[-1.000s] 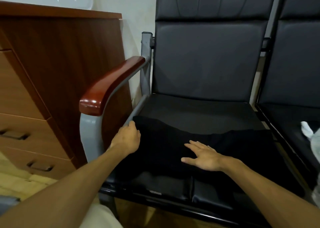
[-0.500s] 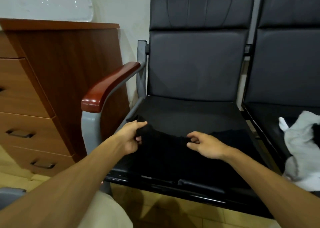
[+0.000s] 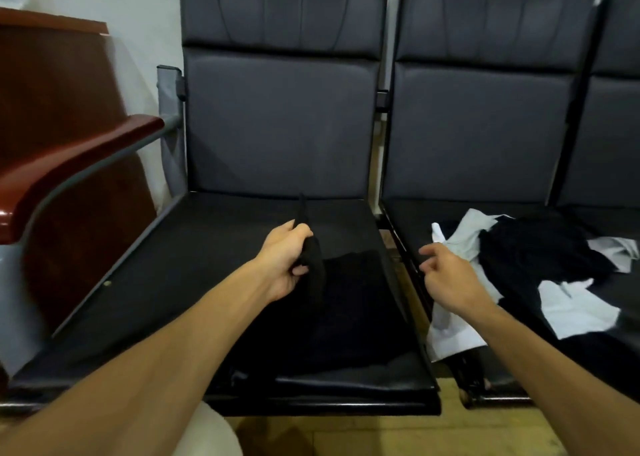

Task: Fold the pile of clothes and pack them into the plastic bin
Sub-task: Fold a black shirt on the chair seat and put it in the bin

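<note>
1. Left hand (image 3: 285, 260): fingers are curled round a bunched edge of the black fabric garment (image 3: 349, 303), holding it raised. A narrow strip of cloth stands up above the fist.
2. Right hand (image 3: 450, 279): it holds nothing, fingers loosely bent, over the gap between the two seats.
3. Visibility: the garment is black against the black padded chair seat (image 3: 166, 275), so its outline and type cannot be told. The left forearm covers its near edge.
4. Garment: matte and crumpled, lying on the right front half of that seat.
5. The loose pile of white and black clothes (image 3: 519, 265) lies unfolded on the next seat to the right. One white piece hangs over the front edge.
6. Far left: the glossy reddish-brown wooden armrest (image 3: 69, 168) and the brown wooden cabinet (image 3: 52, 85) are blurred and cut off.
</note>
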`<state>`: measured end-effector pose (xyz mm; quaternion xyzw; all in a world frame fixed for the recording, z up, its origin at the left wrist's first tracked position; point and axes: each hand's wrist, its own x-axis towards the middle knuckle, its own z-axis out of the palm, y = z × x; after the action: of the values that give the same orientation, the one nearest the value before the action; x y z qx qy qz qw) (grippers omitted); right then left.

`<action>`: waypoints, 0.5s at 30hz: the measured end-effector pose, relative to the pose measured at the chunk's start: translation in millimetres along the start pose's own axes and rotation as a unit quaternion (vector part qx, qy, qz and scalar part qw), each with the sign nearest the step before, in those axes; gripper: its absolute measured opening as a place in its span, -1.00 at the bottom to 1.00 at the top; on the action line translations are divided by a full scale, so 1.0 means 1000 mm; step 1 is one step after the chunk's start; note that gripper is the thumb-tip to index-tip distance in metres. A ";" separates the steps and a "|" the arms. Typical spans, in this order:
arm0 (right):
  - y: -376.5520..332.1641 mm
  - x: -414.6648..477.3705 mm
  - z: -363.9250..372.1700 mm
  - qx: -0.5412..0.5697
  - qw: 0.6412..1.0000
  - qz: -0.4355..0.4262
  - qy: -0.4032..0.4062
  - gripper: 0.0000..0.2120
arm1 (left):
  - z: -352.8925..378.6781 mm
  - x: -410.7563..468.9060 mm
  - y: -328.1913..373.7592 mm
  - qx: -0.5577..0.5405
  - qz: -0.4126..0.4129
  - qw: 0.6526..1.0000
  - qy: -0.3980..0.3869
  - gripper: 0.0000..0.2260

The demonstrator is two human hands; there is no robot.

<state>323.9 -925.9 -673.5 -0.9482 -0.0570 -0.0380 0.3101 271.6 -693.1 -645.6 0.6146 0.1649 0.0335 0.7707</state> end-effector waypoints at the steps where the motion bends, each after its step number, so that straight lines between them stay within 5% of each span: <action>1: 0.006 -0.001 -0.002 -0.008 1.000 -0.003 -0.004 -0.62 | 0.012 0.003 -0.007 0.015 0.001 1.000 -0.013 -0.77; 4: 0.017 -0.001 -0.006 -0.031 0.999 -0.017 -0.021 -0.63 | 0.042 0.008 -0.033 0.091 -0.036 0.993 -0.069 -0.81; 9: 0.015 -0.002 -0.004 -0.058 0.997 -0.034 -0.043 -0.65 | 0.061 0.007 -0.058 0.242 -0.167 0.921 -0.257 -0.37; 12: 0.004 -0.003 0.001 -0.065 0.995 -0.053 -0.047 -0.65 | 0.052 0.006 -0.054 0.239 -0.126 0.931 -0.247 -0.42; 15: -0.011 -0.005 0.007 -0.069 0.994 -0.070 -0.052 -0.66 | 0.026 0.009 -0.049 0.345 0.029 0.925 -0.155 -0.56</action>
<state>317.7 -913.3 -673.6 -0.9618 -0.1367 -0.0139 0.2369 280.3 -726.9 -690.0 0.8445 0.0269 -0.0982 0.5258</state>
